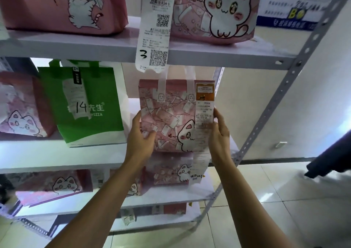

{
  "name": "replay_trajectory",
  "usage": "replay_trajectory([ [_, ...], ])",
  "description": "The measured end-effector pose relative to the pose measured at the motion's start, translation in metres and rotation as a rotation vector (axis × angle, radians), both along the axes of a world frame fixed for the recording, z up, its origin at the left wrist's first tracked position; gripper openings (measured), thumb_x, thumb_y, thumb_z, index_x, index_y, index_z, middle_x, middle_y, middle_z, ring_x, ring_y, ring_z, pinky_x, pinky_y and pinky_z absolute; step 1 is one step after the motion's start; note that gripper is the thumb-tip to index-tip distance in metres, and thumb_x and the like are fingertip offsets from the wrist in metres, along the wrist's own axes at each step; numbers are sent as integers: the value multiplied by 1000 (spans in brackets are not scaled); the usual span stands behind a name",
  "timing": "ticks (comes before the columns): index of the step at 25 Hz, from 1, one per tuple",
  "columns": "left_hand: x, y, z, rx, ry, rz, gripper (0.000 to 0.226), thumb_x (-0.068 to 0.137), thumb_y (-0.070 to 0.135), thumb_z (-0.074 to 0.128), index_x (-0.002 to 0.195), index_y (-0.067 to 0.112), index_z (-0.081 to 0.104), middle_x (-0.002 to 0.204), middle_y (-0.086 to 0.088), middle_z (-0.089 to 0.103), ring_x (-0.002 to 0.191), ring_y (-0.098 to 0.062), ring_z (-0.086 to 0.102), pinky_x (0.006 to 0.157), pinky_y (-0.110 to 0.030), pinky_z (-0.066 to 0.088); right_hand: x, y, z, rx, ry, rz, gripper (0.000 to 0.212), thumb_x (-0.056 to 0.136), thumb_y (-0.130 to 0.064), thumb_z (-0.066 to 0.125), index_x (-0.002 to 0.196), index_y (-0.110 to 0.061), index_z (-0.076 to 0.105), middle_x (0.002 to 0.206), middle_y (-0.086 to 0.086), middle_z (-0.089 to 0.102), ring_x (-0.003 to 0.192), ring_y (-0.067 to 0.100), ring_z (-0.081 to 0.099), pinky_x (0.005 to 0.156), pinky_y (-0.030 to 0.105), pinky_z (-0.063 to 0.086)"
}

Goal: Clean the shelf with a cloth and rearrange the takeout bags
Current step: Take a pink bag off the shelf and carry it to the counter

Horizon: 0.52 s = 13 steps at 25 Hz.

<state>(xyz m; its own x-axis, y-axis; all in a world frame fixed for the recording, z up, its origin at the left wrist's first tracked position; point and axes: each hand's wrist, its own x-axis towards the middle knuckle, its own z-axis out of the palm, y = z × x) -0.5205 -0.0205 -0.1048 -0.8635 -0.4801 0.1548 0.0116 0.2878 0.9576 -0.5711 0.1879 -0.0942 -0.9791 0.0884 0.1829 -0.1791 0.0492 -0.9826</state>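
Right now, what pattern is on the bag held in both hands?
Pink, printed with scattered banknotes and a white cartoon cat, on the takeout bag; clearest in the head view.

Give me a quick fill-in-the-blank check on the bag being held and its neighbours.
1. Both hands, left hand and right hand, hold a pink ____ bag.
2. The bag beside it is coloured ____.
3. That bag's receipt is numbered ____.
4. The upper hanging receipt is numbered ____.

Answers: cat; green; 14; 3
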Motion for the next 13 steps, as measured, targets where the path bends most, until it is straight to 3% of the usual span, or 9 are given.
replay_trajectory([
  [2,15,-4,3,15,14,-41,64,96,15,62,148,37,32,133,-4,55,97,-11,63,59,-9,50,23,0,3,-6,-12,-30,40,109,-19,33,146,-27,47,115,-7,67,91,-1,70,65,17,59],
  [3,22,-5,3,17,17,-64,64,96,15,61,148,37,31,134,-5,55,98,-13,63,58,-9,48,35,1,2,-6,-14,-44,41,109,-18,32,146,-27,47,118,-5,67,96,2,69,70,21,61],
  [5,39,-4,3,23,26,-117,64,97,16,60,149,37,29,141,-6,52,112,-22,61,75,-20,54,59,2,0,-11,-1,-76,42,109,-17,31,146,-28,47,124,-2,66,105,10,67,77,26,63],
  [7,55,-2,0,33,9,-171,63,98,18,58,149,40,27,148,-6,48,124,-28,56,96,-42,54,85,4,-5,-29,6,-125,42,109,-19,32,146,-31,48,124,-2,66,104,10,68,72,22,61],
  [8,61,0,-2,39,-5,-191,62,98,19,58,147,42,27,149,-5,47,125,-29,56,97,-46,53,97,6,-7,-41,6,-150,42,109,-19,33,146,-32,49,122,-3,67,100,7,69,68,20,60],
  [11,78,10,-8,38,-13,-242,61,98,18,57,146,44,28,147,-5,49,114,-25,62,83,-39,59,131,15,-14,-47,18,-241,39,108,-21,36,142,-34,51,114,-7,68,94,2,70,61,16,57],
  [13,85,22,-14,9,3,-276,60,98,17,57,146,40,29,146,-4,51,100,-12,65,63,-21,57,149,22,-15,-34,14,-289,38,107,-28,41,143,-37,49,112,-7,70,92,2,71,56,15,56],
])
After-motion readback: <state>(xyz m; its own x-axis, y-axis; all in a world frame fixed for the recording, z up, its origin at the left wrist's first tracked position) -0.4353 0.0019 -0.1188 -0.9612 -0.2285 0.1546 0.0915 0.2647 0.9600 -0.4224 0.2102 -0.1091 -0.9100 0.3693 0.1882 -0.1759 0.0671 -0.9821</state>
